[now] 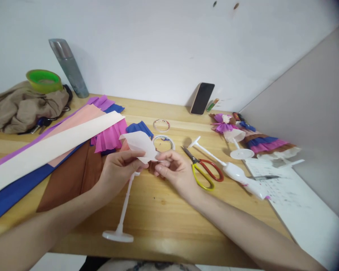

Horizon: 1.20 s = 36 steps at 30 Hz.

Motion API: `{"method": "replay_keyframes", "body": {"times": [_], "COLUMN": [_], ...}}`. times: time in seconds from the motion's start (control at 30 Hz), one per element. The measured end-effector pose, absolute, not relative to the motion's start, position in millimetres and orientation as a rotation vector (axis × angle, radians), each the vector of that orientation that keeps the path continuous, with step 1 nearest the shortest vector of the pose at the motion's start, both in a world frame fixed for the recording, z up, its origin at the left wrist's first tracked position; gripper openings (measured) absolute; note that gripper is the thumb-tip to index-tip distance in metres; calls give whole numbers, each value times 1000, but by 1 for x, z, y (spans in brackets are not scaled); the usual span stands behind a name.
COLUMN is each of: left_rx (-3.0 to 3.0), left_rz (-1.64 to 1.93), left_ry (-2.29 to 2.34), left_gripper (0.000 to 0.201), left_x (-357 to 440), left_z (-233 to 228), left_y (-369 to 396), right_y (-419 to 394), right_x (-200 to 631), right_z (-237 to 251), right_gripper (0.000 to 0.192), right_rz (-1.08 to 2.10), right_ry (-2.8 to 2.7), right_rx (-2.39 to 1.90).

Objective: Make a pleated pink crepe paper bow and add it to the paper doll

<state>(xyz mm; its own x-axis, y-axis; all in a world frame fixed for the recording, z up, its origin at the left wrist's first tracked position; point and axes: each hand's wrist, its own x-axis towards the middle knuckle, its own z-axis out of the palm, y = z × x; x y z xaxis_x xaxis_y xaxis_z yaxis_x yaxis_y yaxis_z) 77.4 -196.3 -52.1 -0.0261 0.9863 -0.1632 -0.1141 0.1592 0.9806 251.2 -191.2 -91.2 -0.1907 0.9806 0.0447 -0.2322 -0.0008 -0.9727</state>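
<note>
My left hand [118, 165] and my right hand [173, 169] meet over the middle of the wooden table [158, 210], both pinching a piece of white crepe paper [139, 145]. Under the paper a white plastic stand [121, 222] hangs from my left hand, its thin stem slanting down to a round base near the front edge. Red and yellow scissors [205, 169] lie just right of my right hand. Two clear tape rings [162, 131] lie behind the hands.
Long crepe paper sheets [53, 146] in white, pink, purple, blue and brown cover the left. At the right: a white plastic doll body [240, 175], finished paper-dressed dolls [251, 141], a printed sheet [288, 195] with a pen. A phone [202, 98], flask [69, 67], cloth and green bowl stand behind.
</note>
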Motion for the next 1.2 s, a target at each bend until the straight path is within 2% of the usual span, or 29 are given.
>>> {"method": "replay_keyframes", "body": {"times": [0.5,0.73,0.93,1.2], "left_rx": [1242,1404,1293,1162], "left_rz": [1136,1121,1041,1021], "left_ry": [1177,1311,1220,1210], "left_gripper": [10,13,6,9], "left_x": [72,68,71,71], "left_z": [-67,-73,-62,-58], "left_y": [-209,-217,-218,-217], "right_y": [-209,-214,-214,-213], "right_x": [249,247,249,248], "right_z": [-98,-95,-99,-95], "right_gripper": [31,28,28,24], "right_rz": [1477,1500,1475,1381], "right_ry": [-1189,-1197,-1174,-1213], "right_rx": [-950,-945,-1031,-1047]}}
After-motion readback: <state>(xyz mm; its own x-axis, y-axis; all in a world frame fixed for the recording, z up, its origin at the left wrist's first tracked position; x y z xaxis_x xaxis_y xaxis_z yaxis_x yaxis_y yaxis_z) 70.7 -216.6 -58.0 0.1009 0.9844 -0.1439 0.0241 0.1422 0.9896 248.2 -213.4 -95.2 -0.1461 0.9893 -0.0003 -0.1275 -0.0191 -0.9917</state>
